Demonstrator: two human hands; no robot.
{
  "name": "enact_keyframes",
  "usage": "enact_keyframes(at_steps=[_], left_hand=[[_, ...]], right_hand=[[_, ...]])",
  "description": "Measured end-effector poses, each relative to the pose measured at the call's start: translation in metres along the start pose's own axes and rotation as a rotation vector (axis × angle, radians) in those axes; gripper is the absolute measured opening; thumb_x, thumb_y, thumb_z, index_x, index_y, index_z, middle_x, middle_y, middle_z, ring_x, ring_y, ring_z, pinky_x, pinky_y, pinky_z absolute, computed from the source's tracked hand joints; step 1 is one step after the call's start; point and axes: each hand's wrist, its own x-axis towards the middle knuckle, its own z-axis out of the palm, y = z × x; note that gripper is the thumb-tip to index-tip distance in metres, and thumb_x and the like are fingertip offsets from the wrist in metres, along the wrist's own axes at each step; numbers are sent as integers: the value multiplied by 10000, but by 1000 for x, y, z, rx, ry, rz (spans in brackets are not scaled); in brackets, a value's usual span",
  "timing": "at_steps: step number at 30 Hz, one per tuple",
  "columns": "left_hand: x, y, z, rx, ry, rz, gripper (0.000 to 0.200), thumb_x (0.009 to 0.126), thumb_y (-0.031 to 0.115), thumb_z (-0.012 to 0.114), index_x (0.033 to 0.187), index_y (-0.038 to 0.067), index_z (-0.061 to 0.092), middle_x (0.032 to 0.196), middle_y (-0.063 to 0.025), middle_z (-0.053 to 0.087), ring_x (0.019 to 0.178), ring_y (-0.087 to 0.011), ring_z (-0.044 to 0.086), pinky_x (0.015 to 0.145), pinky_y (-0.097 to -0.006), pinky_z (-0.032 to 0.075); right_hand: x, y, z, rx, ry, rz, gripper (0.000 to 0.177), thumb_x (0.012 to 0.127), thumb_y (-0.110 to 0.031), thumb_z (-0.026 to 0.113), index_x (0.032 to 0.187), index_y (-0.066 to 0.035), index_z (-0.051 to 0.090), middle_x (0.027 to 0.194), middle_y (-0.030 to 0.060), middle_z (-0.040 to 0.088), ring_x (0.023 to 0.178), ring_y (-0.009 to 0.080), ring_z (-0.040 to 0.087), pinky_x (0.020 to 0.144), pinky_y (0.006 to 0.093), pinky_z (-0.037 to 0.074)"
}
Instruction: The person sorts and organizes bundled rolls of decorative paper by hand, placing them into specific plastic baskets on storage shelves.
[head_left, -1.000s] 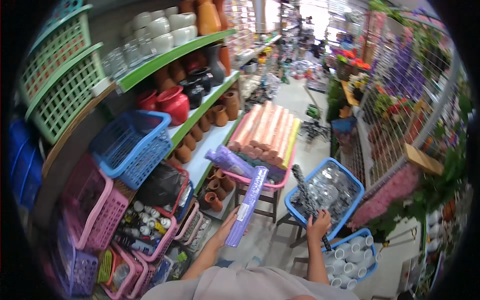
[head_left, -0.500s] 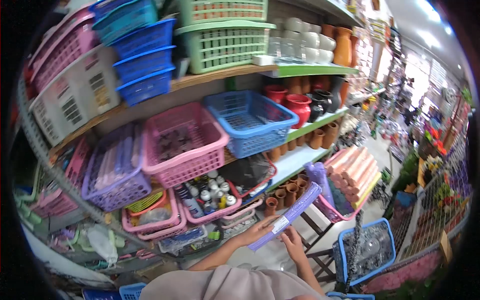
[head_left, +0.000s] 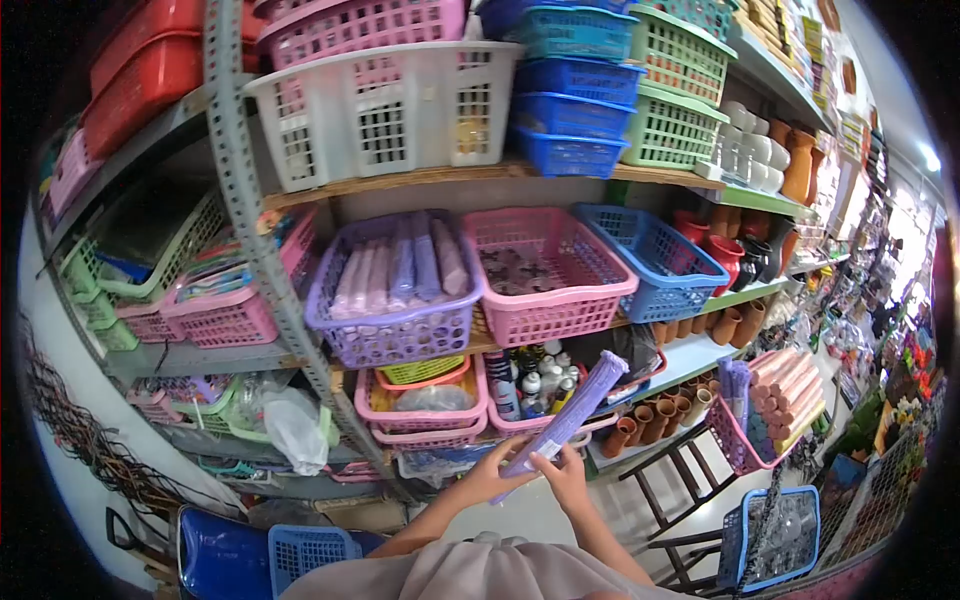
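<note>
A long, slim purple paper roll (head_left: 575, 408) with a whitish label slants up and to the right in front of me. My left hand (head_left: 498, 470) is closed round its lower end. At the label, my right hand (head_left: 563, 477) grips the roll from the other side, thumb and fingers against it. Beyond the roll, a lilac basket (head_left: 398, 328) on the shelf holds several similar rolls in pale lilac and purple. Next to that basket stands a pink basket (head_left: 555, 318) with small dark pieces inside.
A metal shelf post (head_left: 262, 230) rises left of the lilac basket. A blue basket (head_left: 660, 290) and red and black vases fill the shelf to the right. Lower right, a pink basket (head_left: 745, 445) of peach rolls stands by a dark wooden rack (head_left: 680, 490); a blue crate (head_left: 735, 545) is below.
My view has turned left, bringing the lilac basket and shelf post nearer the middle. The roll stays in both hands and is now tilted more steeply.
</note>
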Motion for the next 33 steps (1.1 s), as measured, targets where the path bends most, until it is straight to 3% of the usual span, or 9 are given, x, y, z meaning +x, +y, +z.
enact_keyframes(at_steps=[7,11,14,18,21,25,27,29,33], left_hand=[[-54,4,-70,10,-8,-29,620,828,230,696,1356,72,411,1268,-95,506,1058,-182,535,919,-344,441],[-70,26,-108,23,117,23,458,903,110,579,1333,63,429,1233,-74,529,1069,-167,537,923,-322,444],[-75,44,-140,105,255,89,396,910,94,558,1293,52,467,1168,-69,555,1055,-149,543,904,-311,455],[-74,82,-176,182,390,214,305,912,80,537,1214,39,532,1109,-77,575,1025,-153,560,882,-301,458],[-58,108,-200,277,448,328,256,901,43,530,1154,23,564,1060,-74,575,1008,-167,570,871,-289,457],[-17,132,-231,469,478,472,235,884,11,537,1116,15,575,1047,-75,588,983,-151,580,846,-279,464],[6,148,-237,366,489,389,233,906,50,535,1135,31,571,1065,-82,594,982,-151,582,838,-285,480],[32,147,-254,236,444,336,252,930,118,521,1166,41,560,1085,-88,590,990,-161,582,838,-296,488],[83,150,-279,103,299,76,391,983,317,446,1278,65,495,1132,-108,583,996,-194,589,833,-324,509]], right_hand=[[8,-14,61,54,-45,4,251,872,-135,633,1076,-5,566,964,39,624,867,118,578,784,274,461],[30,-59,70,38,-69,38,240,880,-167,640,1045,-9,568,932,24,610,832,104,561,753,268,459],[59,-72,71,-47,-96,-9,315,894,-230,609,1099,3,555,949,27,596,855,105,534,794,264,432],[87,-112,79,-81,-158,132,515,903,-395,563,1195,28,528,992,44,582,889,119,514,821,266,403],[112,-143,85,-54,-218,255,559,894,-438,563,1180,42,535,990,64,590,844,118,531,752,264,431],[154,-160,94,-124,-306,103,620,874,-491,578,1188,42,542,954,80,618,814,141,579,732,274,467],[167,-178,105,-124,-318,77,655,866,-515,579,1197,49,538,935,92,629,761,151,590,690,280,480],[181,-194,115,-85,-374,228,506,898,-468,557,1068,8,573,842,69,612,704,139,589,605,275,494],[246,-185,137,-207,-450,141,597,877,-506,573,1145,27,556,911,108,633,738,159,616,648,294,512]])
